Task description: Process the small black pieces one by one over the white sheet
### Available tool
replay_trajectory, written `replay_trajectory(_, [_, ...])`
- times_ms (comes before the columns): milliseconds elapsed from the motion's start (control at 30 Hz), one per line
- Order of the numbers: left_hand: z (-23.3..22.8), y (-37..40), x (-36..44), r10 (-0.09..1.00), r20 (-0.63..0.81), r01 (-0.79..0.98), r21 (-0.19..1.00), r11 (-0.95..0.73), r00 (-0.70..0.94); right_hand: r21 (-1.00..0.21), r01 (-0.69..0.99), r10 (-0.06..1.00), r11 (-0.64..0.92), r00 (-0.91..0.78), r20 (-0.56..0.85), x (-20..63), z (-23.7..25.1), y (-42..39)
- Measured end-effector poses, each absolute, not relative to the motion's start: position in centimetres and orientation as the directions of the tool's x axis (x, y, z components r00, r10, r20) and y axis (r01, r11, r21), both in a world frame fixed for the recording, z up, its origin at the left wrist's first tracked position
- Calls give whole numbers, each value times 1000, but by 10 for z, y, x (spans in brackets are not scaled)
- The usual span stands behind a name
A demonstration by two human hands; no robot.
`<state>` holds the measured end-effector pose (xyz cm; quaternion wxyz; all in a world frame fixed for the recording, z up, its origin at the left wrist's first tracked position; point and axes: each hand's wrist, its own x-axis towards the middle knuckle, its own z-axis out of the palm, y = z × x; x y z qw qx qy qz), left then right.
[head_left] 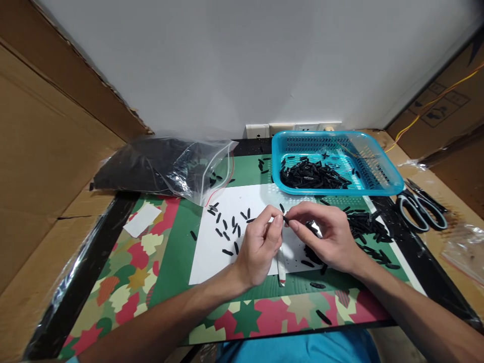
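Over a white sheet of paper (204, 257), my left hand (259, 244) and my right hand (327, 232) meet fingertip to fingertip. Both are closed in a pinch on one small black strip (285, 220), mostly covered by the fingers. Beneath my left hand, a thin white stick (281, 269) lies on the paper, its upper part partly hidden. Loose black strips (226, 235) are scattered left of my left hand. Under my right palm sits a dark heap (313, 253) with something shiny, partly covered. Further right lies a larger pile of black strips (365, 226).
A blue plastic basket (340, 191) with many black strips stands at the back right. A clear zip bag of black material (151, 164) lies at the back left. Scissors (421, 209) rest at the right edge. Cardboard (56, 116) walls the left side; a wall (227, 65) closes the back.
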<state>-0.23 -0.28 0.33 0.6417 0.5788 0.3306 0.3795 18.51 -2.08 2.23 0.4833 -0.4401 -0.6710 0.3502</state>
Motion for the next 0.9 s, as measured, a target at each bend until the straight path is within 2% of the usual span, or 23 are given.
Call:
replay_trajectory(267, [4, -2, -4, 861, 25, -4, 1000, -27, 507, -894, 272, 932, 356, -176, 318, 187, 27, -17])
replay_trajectory(467, [7, -1, -5, 845, 50, 76, 991, -107, 533, -875, 304, 916, 377, -264, 303, 193, 30, -14])
replay_trajectory(733, [3, 0, -7, 770, 164, 222, 902, -370, 616, -941, 197, 914, 274, -357, 191, 204, 33, -12])
replay_trajectory(900, [-1, -1, -8, 754, 185, 250, 871, -423, 630, -941, 226, 940, 253, -290, 183, 200, 28, -15])
